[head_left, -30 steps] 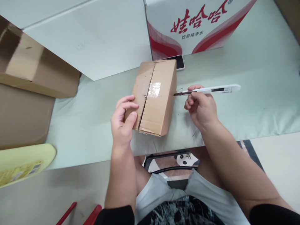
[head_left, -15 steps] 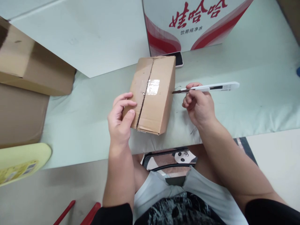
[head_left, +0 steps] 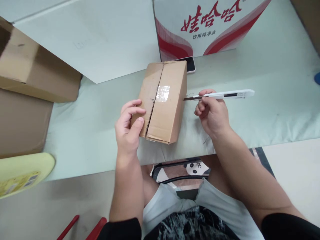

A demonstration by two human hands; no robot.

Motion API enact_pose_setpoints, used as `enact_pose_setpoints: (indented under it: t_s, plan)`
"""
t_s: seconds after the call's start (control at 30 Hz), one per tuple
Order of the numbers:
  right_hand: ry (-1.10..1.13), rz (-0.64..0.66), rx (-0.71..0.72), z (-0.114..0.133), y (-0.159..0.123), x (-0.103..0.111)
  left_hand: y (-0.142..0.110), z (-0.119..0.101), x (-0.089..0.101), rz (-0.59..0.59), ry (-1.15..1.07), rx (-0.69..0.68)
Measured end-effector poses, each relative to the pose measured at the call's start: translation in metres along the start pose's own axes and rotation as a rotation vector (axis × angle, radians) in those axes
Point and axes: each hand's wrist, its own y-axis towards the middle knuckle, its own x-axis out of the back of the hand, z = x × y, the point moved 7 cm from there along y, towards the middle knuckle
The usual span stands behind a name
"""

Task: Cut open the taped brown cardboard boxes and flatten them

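Note:
A small brown cardboard box (head_left: pixel 165 100) lies on the pale green table (head_left: pixel 250 100), its top seam slit along the middle with a patch of clear tape across it. My left hand (head_left: pixel 128 125) grips the box's near left corner, thumb on top. My right hand (head_left: pixel 212 111) is closed round a white utility knife (head_left: pixel 225 95). The blade tip points left and sits right at the box's right side.
A white and red printed carton (head_left: pixel 200 26) stands behind the box, with a phone (head_left: pixel 190 63) lying at its foot. Open brown cartons (head_left: pixel 30 73) sit at the left. A yellow item (head_left: pixel 22 173) lies at the lower left.
The view shifted slightly; both hands, the box and the knife keep nearly the same places relative to each other.

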Motion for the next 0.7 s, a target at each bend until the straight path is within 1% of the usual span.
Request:
enact_pose_setpoints:
  t_s: [0.13, 0.23, 0.37, 0.47, 0.53, 0.6, 0.7]
  plan:
    - [-0.001, 0.008, 0.009, 0.000, 0.000, 0.001, 0.000, 0.001, 0.000, 0.005, 0.033, 0.012]
    - [0.029, 0.008, 0.048, 0.001, 0.000, 0.003, 0.000, 0.001, 0.000, 0.002, 0.033, 0.025]
    - [0.155, -0.040, 0.167, 0.010, -0.001, 0.008, 0.000, 0.002, 0.001, -0.002, 0.001, 0.033]
    - [0.226, -0.044, 0.254, 0.020, -0.004, 0.011, -0.001, 0.000, 0.000, 0.002, -0.025, 0.024]
    - [0.202, -0.027, 0.272, 0.026, -0.005, 0.011, -0.002, -0.003, -0.003, 0.025, -0.079, 0.019]
    - [0.165, -0.010, 0.280, 0.031, -0.005, 0.012, -0.003, -0.009, -0.009, 0.074, -0.112, 0.008]
    - [0.151, -0.006, 0.284, 0.035, -0.004, 0.016, -0.005, -0.017, -0.019, 0.154, -0.054, -0.030]
